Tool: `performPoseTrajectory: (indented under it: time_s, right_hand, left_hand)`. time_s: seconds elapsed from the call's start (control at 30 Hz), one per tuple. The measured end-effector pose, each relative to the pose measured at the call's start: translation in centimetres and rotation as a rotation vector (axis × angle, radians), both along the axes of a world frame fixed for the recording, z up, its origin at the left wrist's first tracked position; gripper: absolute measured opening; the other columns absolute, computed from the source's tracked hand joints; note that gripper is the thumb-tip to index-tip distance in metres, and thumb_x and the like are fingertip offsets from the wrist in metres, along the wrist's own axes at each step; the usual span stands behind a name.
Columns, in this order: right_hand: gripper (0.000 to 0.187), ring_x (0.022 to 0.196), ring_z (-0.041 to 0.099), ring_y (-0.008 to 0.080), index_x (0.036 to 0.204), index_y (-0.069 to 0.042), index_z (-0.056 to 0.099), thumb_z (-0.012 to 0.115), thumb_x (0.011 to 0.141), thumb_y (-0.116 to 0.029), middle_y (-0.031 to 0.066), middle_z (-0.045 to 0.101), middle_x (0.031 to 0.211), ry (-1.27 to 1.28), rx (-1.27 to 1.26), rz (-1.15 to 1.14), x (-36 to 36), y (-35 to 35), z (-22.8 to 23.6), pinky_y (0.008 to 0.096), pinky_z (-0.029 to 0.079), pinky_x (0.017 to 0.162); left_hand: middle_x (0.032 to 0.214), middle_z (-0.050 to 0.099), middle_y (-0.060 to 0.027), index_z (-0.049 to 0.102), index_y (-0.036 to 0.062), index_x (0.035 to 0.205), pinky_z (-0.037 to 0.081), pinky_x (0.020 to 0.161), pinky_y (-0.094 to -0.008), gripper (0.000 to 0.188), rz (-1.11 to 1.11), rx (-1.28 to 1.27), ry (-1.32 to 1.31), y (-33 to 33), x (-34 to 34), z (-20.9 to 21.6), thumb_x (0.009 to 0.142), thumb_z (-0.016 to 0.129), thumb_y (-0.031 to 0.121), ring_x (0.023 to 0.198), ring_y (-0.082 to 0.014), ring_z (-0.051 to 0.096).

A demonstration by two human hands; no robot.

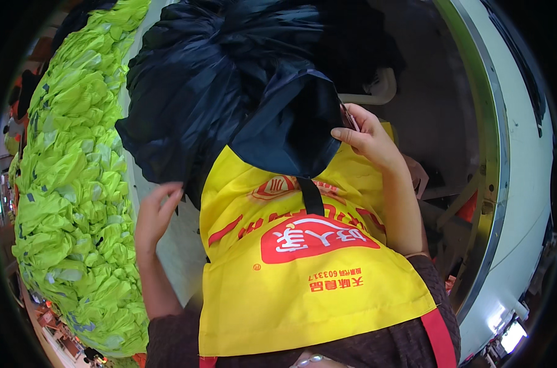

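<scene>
A big bundle of dark navy fabric [229, 80] lies in front of me on a white table [180, 245]. My right hand [367, 138] grips a folded edge of this dark fabric at its right side, thumb on top. My left hand [156, 211] reaches under the bundle's lower left edge, fingers slightly apart and touching the cloth. A black strap [311, 196] hangs down from the fabric over my yellow apron [303, 276].
A long heap of fluorescent green garments [76, 184] with grey reflective bits runs along the left side. To the right are a metal-rimmed white surface [505, 153] and a dark gap with a white pipe [383, 89].
</scene>
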State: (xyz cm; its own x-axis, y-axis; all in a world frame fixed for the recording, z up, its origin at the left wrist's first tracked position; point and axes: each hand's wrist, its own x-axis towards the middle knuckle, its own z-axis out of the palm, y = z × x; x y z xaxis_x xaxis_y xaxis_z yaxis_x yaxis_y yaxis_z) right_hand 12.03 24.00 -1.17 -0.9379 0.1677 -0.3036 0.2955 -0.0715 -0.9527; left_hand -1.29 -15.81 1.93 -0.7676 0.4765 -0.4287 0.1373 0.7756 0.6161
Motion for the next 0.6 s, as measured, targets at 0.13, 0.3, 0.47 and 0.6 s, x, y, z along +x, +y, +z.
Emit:
performPoseTrajectory:
  time_s: [0.13, 0.3, 0.47, 0.6]
  right_hand:
    - [0.043, 0.07, 0.043, 0.0073, 0.109, -0.001, 0.05, 0.071, 0.072, -0.012, -0.0003, 0.047, 0.082, 0.114, 0.029, 0.089, -0.7, -0.6, -0.3, 0.0193, 0.039, 0.063]
    - [0.056, 0.071, 0.045, 0.0076, 0.118, 0.001, 0.044, 0.071, 0.07, -0.008, 0.0017, 0.049, 0.085, 0.161, 0.093, 0.034, -0.3, -1.3, 0.8, 0.0189, 0.041, 0.063]
    - [0.058, 0.069, 0.048, 0.0064, 0.118, 0.0, 0.044, 0.071, 0.067, -0.008, 0.0006, 0.051, 0.08, 0.074, 0.011, -0.299, 1.1, -2.8, -1.1, 0.018, 0.042, 0.061]
    - [0.04, 0.066, 0.046, 0.0057, 0.105, -0.002, 0.052, 0.069, 0.07, -0.006, -0.0005, 0.052, 0.078, -0.01, 0.097, -0.372, 2.6, -4.9, -3.5, 0.0185, 0.039, 0.058]
  left_hand:
    - [0.12, 0.052, -0.0161, 0.051, 0.0049, 0.118, 0.035, 0.098, -0.0377, 0.052, -0.265, 0.473, 0.51, 13.1, 1.0, 2.3, 0.071, 0.069, 0.018, 0.118, -0.0294, 0.044]
    - [0.12, 0.051, -0.0174, 0.042, 0.0096, 0.127, 0.036, 0.097, -0.0365, 0.067, -0.55, 0.528, 0.438, 24.2, -1.6, 0.4, 0.068, 0.073, 0.02, 0.115, -0.0306, 0.047]
    - [0.075, 0.062, -0.0064, 0.065, 0.0037, 0.083, 0.046, 0.065, -0.0247, 0.017, -0.591, 0.564, 0.09, 27.2, -3.2, -3.0, 0.077, 0.064, 0.02, 0.069, -0.0153, 0.057]
    - [0.07, 0.06, -0.0038, 0.063, 0.0039, 0.078, 0.043, 0.06, -0.0221, 0.015, -0.328, 0.642, 0.173, 27.1, -2.1, -2.6, 0.079, 0.061, 0.019, 0.063, -0.0136, 0.054]
